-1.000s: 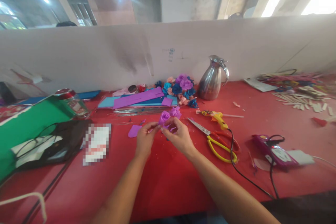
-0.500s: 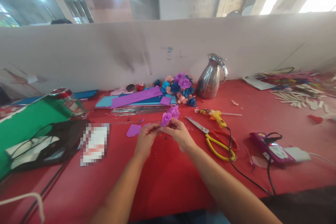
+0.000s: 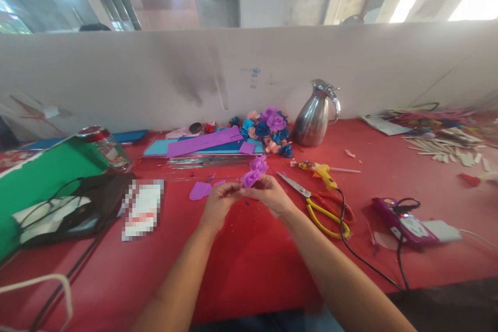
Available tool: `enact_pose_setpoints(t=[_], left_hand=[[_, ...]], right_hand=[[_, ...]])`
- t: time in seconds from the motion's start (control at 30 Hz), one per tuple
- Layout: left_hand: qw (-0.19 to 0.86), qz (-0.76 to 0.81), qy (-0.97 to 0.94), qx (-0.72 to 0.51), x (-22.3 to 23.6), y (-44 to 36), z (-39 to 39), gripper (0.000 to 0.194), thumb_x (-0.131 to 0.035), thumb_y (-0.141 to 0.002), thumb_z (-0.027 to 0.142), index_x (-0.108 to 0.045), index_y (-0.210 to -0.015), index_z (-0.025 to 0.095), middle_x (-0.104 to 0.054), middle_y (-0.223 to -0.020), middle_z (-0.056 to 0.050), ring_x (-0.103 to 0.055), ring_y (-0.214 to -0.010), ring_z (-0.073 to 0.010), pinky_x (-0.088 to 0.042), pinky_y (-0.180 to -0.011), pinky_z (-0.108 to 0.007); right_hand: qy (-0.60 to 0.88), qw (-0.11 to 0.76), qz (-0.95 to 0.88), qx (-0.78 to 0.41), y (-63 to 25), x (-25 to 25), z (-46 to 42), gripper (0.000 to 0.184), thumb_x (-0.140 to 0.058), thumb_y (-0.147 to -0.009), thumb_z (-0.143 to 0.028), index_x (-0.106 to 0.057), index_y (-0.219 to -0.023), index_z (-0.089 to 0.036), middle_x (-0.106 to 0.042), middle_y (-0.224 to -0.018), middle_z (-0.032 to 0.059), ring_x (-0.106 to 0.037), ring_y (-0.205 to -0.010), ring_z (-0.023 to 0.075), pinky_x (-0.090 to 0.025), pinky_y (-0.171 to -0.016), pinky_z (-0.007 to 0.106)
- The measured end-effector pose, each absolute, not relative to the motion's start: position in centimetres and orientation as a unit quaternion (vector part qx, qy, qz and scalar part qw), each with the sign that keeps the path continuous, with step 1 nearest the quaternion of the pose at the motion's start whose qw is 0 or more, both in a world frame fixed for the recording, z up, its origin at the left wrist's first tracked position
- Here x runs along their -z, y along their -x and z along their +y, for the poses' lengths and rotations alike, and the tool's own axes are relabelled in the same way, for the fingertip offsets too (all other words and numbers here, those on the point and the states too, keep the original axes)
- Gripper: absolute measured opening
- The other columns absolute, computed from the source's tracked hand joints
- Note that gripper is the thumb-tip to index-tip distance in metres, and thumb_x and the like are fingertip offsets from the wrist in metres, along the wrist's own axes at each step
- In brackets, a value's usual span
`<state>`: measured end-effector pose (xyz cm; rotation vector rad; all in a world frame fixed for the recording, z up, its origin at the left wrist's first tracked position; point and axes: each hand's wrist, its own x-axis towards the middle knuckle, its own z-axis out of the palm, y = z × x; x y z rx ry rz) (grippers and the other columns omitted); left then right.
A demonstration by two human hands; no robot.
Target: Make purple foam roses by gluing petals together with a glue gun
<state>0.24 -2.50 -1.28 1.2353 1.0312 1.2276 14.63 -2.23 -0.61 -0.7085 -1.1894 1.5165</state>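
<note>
Between my fingertips is a purple paper flower (image 3: 251, 178), held just above the red table. My left hand (image 3: 220, 203) pinches it low on the left side, and my right hand (image 3: 272, 196) pinches it from the right. The fingers cover its base. Right behind it lies another purple paper flower (image 3: 259, 164). A cut purple paper petal (image 3: 200, 191) rests left of my left hand. Close to my right hand are scissors (image 3: 327, 218) with red and yellow handles, blades apart, and a yellow glue gun (image 3: 324, 175).
At the back stand a steel jug (image 3: 312, 119) and a heap of paper flowers (image 3: 268, 129). Purple and blue paper strips (image 3: 206, 142) lie left of them. A glass jar (image 3: 107, 149) and a dark bag (image 3: 97, 212) are at left. On the right is a magenta power box (image 3: 408, 225) with cords.
Both hands stay close together on the purple flower. The flower has tipped over to the right between the fingers. The camera view shifts slightly.
</note>
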Motion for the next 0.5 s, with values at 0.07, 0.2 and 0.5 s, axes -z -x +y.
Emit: enact_pose_setpoints(t=[0.07, 0.2, 0.5], left_hand=[[0.512, 0.438, -0.515, -0.530, 1.39, -0.25, -2.36, 0.016, -0.077, -0.058, 0.029, -0.075, -0.071, 0.020, -0.072, -0.071, -0.002, -0.062, -0.071, -0.0187, -0.046, -0.075, -0.031], [0.480, 0.449, -0.503, -0.561, 1.41, -0.19, -2.18, 0.016, -0.076, -0.059, 0.030, -0.075, -0.072, 0.021, -0.072, -0.071, -0.002, -0.062, -0.072, -0.0180, -0.046, -0.076, -0.031], [0.418, 0.485, -0.480, -0.600, 1.86, -0.02, -2.04, 0.016, -0.075, -0.062, 0.031, -0.075, -0.075, 0.022, -0.071, -0.073, -0.001, -0.061, -0.076, -0.0186, -0.046, -0.078, -0.032]], right_hand=[[0.294, 0.521, -0.501, -0.625, -14.58, 0.72, -2.19, 0.042, -0.083, -0.056, -0.033, -0.061, -0.090, -0.023, -0.059, -0.077, -0.0027, -0.054, -0.069, 0.0124, -0.043, -0.065, 0.026], [0.305, 0.536, -0.536, -0.576, -14.43, 0.89, -2.34, 0.048, -0.079, -0.061, -0.030, -0.055, -0.101, -0.025, -0.059, -0.086, -0.0014, -0.053, -0.069, 0.0117, -0.042, -0.062, 0.025], [0.394, 0.559, -0.567, -0.460, -14.46, 0.41, -3.09, 0.020, -0.064, -0.074, -0.036, -0.056, -0.085, -0.020, -0.057, -0.075, -0.0008, -0.050, -0.061, 0.0114, -0.042, -0.055, 0.023]])
